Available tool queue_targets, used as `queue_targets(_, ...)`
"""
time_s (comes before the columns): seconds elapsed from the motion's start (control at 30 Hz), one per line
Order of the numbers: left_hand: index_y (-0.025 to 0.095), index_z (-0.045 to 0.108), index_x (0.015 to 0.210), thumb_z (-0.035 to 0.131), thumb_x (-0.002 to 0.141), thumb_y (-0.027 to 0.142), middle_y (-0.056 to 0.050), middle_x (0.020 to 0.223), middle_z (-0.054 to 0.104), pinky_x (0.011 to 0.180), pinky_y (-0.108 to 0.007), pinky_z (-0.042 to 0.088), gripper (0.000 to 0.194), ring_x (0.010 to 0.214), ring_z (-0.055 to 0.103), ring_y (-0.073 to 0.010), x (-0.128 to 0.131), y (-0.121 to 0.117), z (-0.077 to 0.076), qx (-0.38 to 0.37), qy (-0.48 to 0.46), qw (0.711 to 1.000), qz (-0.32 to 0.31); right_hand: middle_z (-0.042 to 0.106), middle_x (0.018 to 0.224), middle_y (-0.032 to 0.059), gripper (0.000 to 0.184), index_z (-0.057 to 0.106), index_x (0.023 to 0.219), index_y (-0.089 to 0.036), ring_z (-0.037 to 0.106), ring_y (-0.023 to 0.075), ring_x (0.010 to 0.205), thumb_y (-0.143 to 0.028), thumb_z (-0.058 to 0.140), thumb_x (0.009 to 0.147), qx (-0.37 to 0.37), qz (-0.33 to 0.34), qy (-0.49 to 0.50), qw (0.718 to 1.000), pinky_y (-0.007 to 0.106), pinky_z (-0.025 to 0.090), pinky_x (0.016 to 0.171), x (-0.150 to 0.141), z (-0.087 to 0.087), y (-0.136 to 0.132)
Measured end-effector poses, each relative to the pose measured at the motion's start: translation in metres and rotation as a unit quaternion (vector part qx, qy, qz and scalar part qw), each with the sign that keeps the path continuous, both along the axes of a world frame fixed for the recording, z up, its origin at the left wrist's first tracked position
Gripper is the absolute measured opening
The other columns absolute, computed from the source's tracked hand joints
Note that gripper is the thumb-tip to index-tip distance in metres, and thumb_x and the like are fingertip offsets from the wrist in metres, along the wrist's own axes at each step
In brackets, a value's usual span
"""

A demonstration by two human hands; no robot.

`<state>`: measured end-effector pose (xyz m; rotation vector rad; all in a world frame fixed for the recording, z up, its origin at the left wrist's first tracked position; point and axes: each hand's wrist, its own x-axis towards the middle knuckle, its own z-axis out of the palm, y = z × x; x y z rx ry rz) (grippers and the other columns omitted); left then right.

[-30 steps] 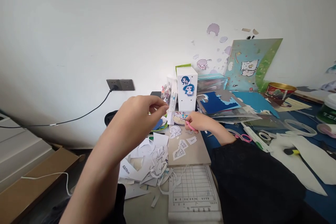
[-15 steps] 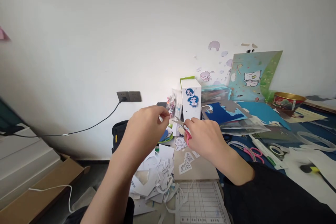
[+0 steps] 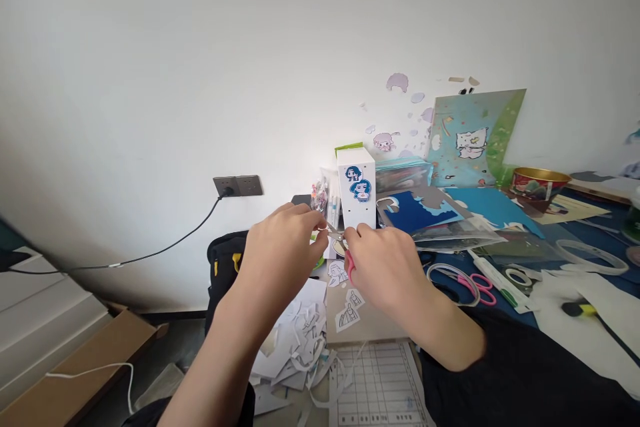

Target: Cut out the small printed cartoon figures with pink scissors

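Note:
My right hand point(image 3: 385, 270) grips small scissors point(image 3: 350, 267) with pink handles. Their blades are parted and point left towards my left hand point(image 3: 285, 250). The fingertips of that hand are pinched together close to the blade tips; whatever they hold is too small or hidden to make out. Below both hands is a grey-beige board point(image 3: 363, 327). Line-drawn paper cut-outs point(image 3: 348, 315) lie on it, along with a cut-out of a figure with long hair point(image 3: 338, 273).
White paper scraps point(image 3: 293, 340) are heaped left of the board, and a printed form point(image 3: 373, 380) lies in front. A white box point(image 3: 356, 207) with stickers stands behind. Right are blue card sheets point(image 3: 417, 210), other pink scissors point(image 3: 483, 290) and a tape roll point(image 3: 519, 277).
My right hand has lifted the scissors from above the board up and left to my left hand. The blades now meet the left fingertips. The view has shifted slightly.

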<state>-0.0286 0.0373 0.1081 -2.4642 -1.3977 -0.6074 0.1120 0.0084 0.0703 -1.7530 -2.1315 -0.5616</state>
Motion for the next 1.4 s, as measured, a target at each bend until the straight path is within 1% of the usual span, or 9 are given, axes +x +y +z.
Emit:
queue_targets(0.33, 0.02, 0.068, 0.076, 0.045, 0.082, 0.018, -0.005, 0.074, 0.065, 0.046, -0.027, 0.026, 0.024, 0.075, 0.058, -0.0211, 0.005, 0.0, -0.002, 0.017, 0.062, 0.998, 0.011, 0.067, 0.07, 0.0082, 0.02, 0.062, 0.078, -0.013, 0.065, 0.0228, 0.06, -0.001, 0.05, 0.068, -0.016, 0.001, 0.0, 1.0, 0.029, 0.033, 0.047, -0.003, 0.001, -0.002)
queue_targets(0.6, 0.02, 0.065, 0.07, 0.044, 0.081, 0.02, -0.004, 0.075, 0.066, 0.048, -0.027, 0.031, 0.024, 0.075, 0.056, -0.0199, 0.008, 0.003, -0.003, 0.006, 0.035, 0.999, 0.007, 0.067, 0.071, 0.0089, 0.022, 0.063, 0.08, -0.012, 0.065, 0.0241, 0.061, 0.001, 0.049, 0.069, -0.033, -0.006, 0.004, 0.999, 0.03, 0.035, 0.048, -0.005, 0.001, 0.0)
queue_targets(0.77, 0.022, 0.063, 0.076, 0.041, 0.082, 0.025, -0.004, 0.089, 0.068, 0.056, -0.028, 0.037, 0.023, 0.079, 0.057, -0.0208, -0.01, 0.009, 0.003, -0.008, 0.001, 0.999, 0.054, 0.068, 0.072, 0.0098, 0.016, 0.064, 0.08, -0.012, 0.066, 0.0253, 0.06, -0.004, 0.053, 0.072, -0.045, -0.023, 0.009, 0.999, 0.029, 0.036, 0.047, 0.002, 0.003, 0.0)
queue_targets(0.83, 0.023, 0.063, 0.08, 0.042, 0.083, 0.029, -0.004, 0.09, 0.068, 0.058, -0.029, 0.039, 0.023, 0.076, 0.059, -0.02, -0.023, 0.012, 0.003, -0.038, 0.004, 0.996, 0.078, 0.068, 0.07, 0.0106, 0.013, 0.064, 0.078, -0.012, 0.066, 0.0262, 0.06, -0.007, 0.053, 0.073, -0.047, -0.036, 0.015, 0.998, 0.029, 0.035, 0.045, 0.009, 0.006, -0.002)
queue_targets(0.93, 0.022, 0.065, 0.078, 0.046, 0.083, 0.028, -0.004, 0.082, 0.068, 0.059, -0.028, 0.042, 0.02, 0.073, 0.06, -0.0191, -0.039, 0.016, -0.009, -0.111, 0.043, 0.987, 0.103, 0.068, 0.07, 0.0121, 0.012, 0.063, 0.077, -0.014, 0.066, 0.0279, 0.063, -0.009, 0.052, 0.074, -0.044, -0.049, 0.025, 0.998, 0.029, 0.036, 0.045, 0.022, 0.013, -0.005)
queue_targets(1.03, 0.017, 0.064, 0.083, 0.051, 0.085, 0.027, -0.004, 0.082, 0.066, 0.063, -0.032, 0.047, 0.017, 0.074, 0.06, -0.0183, -0.047, 0.018, -0.033, -0.188, 0.093, 0.969, 0.127, 0.066, 0.069, 0.0116, 0.01, 0.063, 0.078, -0.014, 0.065, 0.0285, 0.067, -0.013, 0.052, 0.077, -0.047, -0.054, 0.031, 0.997, 0.03, 0.039, 0.048, 0.031, 0.016, -0.006)
queue_targets(1.17, 0.015, 0.056, 0.108, 0.052, 0.088, 0.029, -0.007, 0.106, 0.06, 0.075, -0.037, 0.051, 0.025, 0.088, 0.06, -0.0182, -0.053, 0.016, -0.061, -0.262, 0.134, 0.945, 0.143, 0.065, 0.076, 0.0066, 0.01, 0.061, 0.086, -0.014, 0.064, 0.0231, 0.071, -0.02, 0.053, 0.084, -0.069, -0.054, 0.034, 0.996, 0.032, 0.047, 0.056, 0.038, -0.006, -0.004)
queue_targets(1.23, 0.016, 0.055, 0.11, 0.052, 0.088, 0.028, -0.008, 0.11, 0.059, 0.076, -0.038, 0.051, 0.026, 0.091, 0.06, -0.0192, -0.056, 0.012, -0.067, -0.273, 0.141, 0.941, 0.146, 0.063, 0.085, 0.0038, 0.018, 0.059, 0.097, -0.013, 0.062, 0.0161, 0.073, -0.027, 0.052, 0.089, -0.082, -0.06, 0.04, 0.994, 0.032, 0.051, 0.064, 0.042, -0.026, -0.005)
queue_targets(1.4, 0.016, 0.055, 0.111, 0.052, 0.088, 0.029, -0.008, 0.11, 0.058, 0.077, -0.039, 0.051, 0.026, 0.091, 0.06, -0.0195, -0.046, 0.003, -0.073, -0.237, 0.141, 0.954, 0.115, 0.059, 0.106, 0.0074, 0.025, 0.054, 0.111, -0.014, 0.061, 0.0181, 0.086, -0.027, 0.052, 0.09, -0.073, -0.052, 0.055, 0.994, 0.036, 0.052, 0.072, 0.056, -0.069, -0.008)
